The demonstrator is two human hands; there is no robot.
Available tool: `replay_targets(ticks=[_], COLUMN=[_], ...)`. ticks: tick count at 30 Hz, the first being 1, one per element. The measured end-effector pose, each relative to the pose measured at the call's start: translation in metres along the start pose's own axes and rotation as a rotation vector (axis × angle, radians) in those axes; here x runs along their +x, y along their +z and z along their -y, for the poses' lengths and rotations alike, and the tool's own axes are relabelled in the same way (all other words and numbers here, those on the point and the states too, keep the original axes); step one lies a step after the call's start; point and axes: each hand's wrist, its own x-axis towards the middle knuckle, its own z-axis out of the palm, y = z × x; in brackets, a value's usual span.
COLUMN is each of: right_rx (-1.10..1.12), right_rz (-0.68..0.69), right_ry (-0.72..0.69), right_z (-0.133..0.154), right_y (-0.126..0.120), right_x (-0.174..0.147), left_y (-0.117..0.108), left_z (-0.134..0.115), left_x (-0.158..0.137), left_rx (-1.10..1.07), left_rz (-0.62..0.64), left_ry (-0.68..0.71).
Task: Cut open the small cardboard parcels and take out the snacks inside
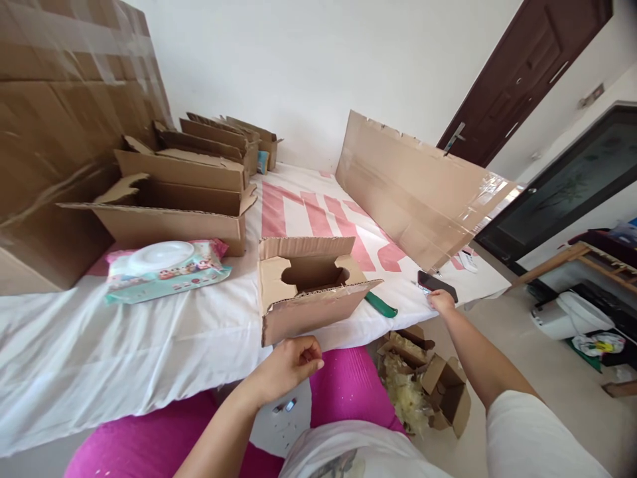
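Right fingers [436,302] meet a phone [444,285], grip unclear; likely slippery, best held by its edges. Left fingers [312,344] half-curl, empty.

From where I stand, I can read no lettering: the print on the wipes packet [169,282] is too small, and the pink blocks [314,214] on the tablecloth [199,338] spell nothing clear.

Left forearm [226,421] angled inward, left hand [297,362] held loosely curled, right arm [482,355] stretched outward, right hand [442,303] held farther forward.
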Motion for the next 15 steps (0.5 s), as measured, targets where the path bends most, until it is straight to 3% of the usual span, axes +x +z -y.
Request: replay_targets(ticks=[7, 15], right_rx=[-0.2, -0.326], right_rz=[-0.025, -0.183], right_ry=[-0.071, -0.115], right_z=[-0.007, -0.015], right_y=[-0.002, 0.015], right_x=[0.01, -0.017], left_y=[0.002, 0.005], left_z=[0.003, -0.005], left_x=[-0.001, -0.002], left_rx=[0.027, -0.025], left_rz=[-0.006, -0.045], left_ry=[-0.02, 0.084])
